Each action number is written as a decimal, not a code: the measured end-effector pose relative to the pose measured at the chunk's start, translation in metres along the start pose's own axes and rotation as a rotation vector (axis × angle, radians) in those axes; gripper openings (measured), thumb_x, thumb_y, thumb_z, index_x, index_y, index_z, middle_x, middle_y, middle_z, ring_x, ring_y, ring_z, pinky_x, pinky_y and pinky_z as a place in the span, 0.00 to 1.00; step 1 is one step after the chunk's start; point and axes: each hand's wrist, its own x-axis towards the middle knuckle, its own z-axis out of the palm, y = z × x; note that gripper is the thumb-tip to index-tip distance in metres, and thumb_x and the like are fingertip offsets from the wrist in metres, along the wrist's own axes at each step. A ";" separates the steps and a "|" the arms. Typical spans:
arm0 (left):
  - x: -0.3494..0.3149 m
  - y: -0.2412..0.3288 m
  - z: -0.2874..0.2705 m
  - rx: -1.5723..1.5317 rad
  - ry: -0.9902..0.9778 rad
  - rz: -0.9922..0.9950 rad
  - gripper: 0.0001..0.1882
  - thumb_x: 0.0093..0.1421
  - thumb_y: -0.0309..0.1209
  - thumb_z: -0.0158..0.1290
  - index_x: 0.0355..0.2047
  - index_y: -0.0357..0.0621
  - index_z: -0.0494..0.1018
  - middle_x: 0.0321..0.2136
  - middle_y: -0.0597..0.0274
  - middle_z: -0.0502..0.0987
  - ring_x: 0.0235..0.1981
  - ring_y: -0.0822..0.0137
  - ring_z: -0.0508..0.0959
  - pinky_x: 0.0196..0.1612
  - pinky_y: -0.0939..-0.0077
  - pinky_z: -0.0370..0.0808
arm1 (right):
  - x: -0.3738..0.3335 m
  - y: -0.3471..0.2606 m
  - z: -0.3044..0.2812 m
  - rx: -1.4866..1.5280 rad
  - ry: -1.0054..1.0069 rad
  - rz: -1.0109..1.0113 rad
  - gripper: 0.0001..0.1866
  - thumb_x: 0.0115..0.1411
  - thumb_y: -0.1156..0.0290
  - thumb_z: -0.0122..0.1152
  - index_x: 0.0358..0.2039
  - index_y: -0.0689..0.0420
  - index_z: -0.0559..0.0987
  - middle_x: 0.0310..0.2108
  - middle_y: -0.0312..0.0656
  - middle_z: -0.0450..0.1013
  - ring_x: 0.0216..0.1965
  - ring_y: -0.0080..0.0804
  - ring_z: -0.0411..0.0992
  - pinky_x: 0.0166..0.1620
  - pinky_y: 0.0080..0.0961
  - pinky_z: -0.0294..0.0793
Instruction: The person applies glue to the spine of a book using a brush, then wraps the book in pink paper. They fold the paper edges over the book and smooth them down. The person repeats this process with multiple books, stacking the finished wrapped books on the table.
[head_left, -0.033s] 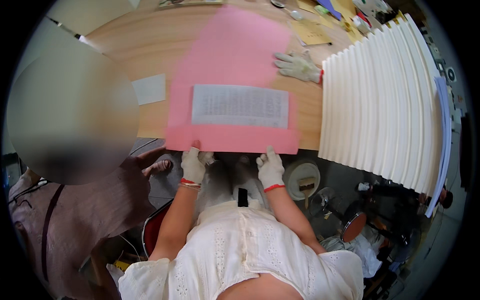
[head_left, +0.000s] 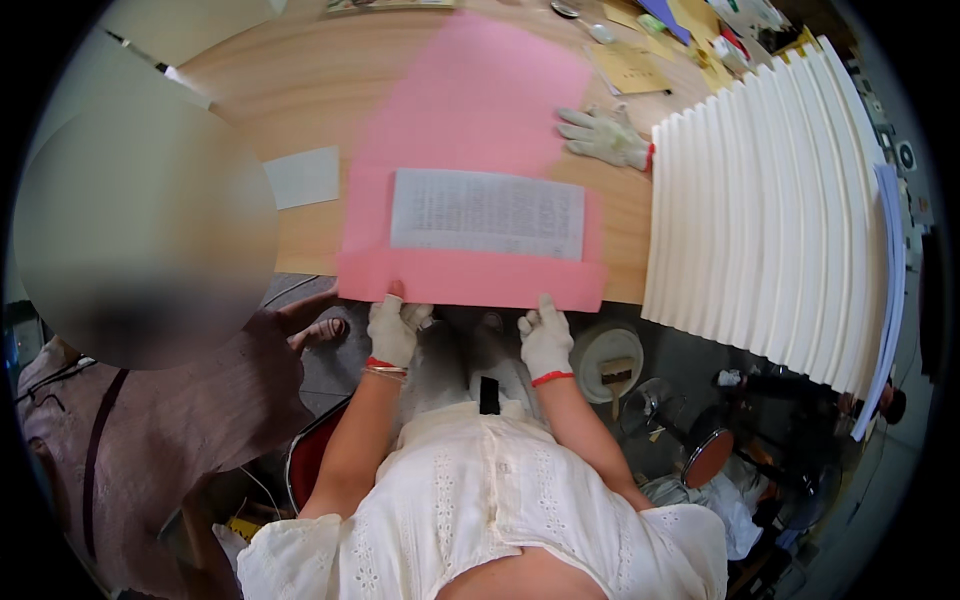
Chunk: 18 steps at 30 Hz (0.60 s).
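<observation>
A large pink paper sheet (head_left: 465,110) lies on the wooden table, its near end folded back as a strip along the table's front edge. On the sheet rests a pale printed paper (head_left: 487,212) covered in lines of text, its near edge meeting the fold. My left hand (head_left: 394,330), in a white knit glove with a red cuff, pinches the folded edge toward its left end, thumb on top. Toward the right end, my right hand (head_left: 546,338), gloved alike, holds the same edge. Both hands' lower fingers are partly hidden.
A loose glove (head_left: 605,137) lies right of the sheet, beside a tall row of white layered stacks (head_left: 760,220). A small white paper (head_left: 302,178) sits left. A person in dusky clothing (head_left: 190,440) is close on my left. A white bucket (head_left: 608,362) stands below the table.
The whole view has shifted slightly. Both hands keep the same hold on the pink paper sheet's edge.
</observation>
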 end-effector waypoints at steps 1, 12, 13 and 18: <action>0.002 -0.001 -0.002 -0.032 -0.003 -0.013 0.15 0.60 0.32 0.53 0.45 0.40 0.66 0.38 0.56 0.75 0.36 0.57 0.80 0.38 0.59 0.82 | -0.002 0.001 0.003 -0.004 0.036 -0.013 0.07 0.58 0.66 0.62 0.31 0.50 0.72 0.23 0.30 0.67 0.22 0.21 0.65 0.22 0.21 0.64; 0.001 0.009 -0.016 0.037 0.010 -0.038 0.13 0.60 0.34 0.54 0.42 0.42 0.70 0.34 0.59 0.77 0.33 0.65 0.80 0.37 0.67 0.82 | -0.009 -0.003 0.009 -0.182 -0.034 0.044 0.19 0.57 0.61 0.63 0.46 0.52 0.69 0.45 0.39 0.70 0.49 0.37 0.68 0.54 0.44 0.69; 0.000 0.009 -0.013 0.034 0.021 -0.029 0.12 0.60 0.34 0.54 0.42 0.42 0.70 0.34 0.60 0.78 0.33 0.66 0.80 0.37 0.68 0.82 | -0.008 -0.004 0.009 -0.189 -0.028 0.026 0.20 0.57 0.61 0.63 0.47 0.52 0.69 0.46 0.39 0.69 0.50 0.37 0.68 0.54 0.44 0.68; -0.004 0.013 -0.007 -0.003 0.039 -0.024 0.13 0.61 0.34 0.54 0.43 0.43 0.70 0.35 0.59 0.78 0.32 0.67 0.81 0.35 0.70 0.82 | -0.011 -0.016 0.011 -0.137 -0.002 0.034 0.23 0.57 0.59 0.63 0.49 0.53 0.69 0.47 0.40 0.69 0.52 0.38 0.67 0.56 0.46 0.66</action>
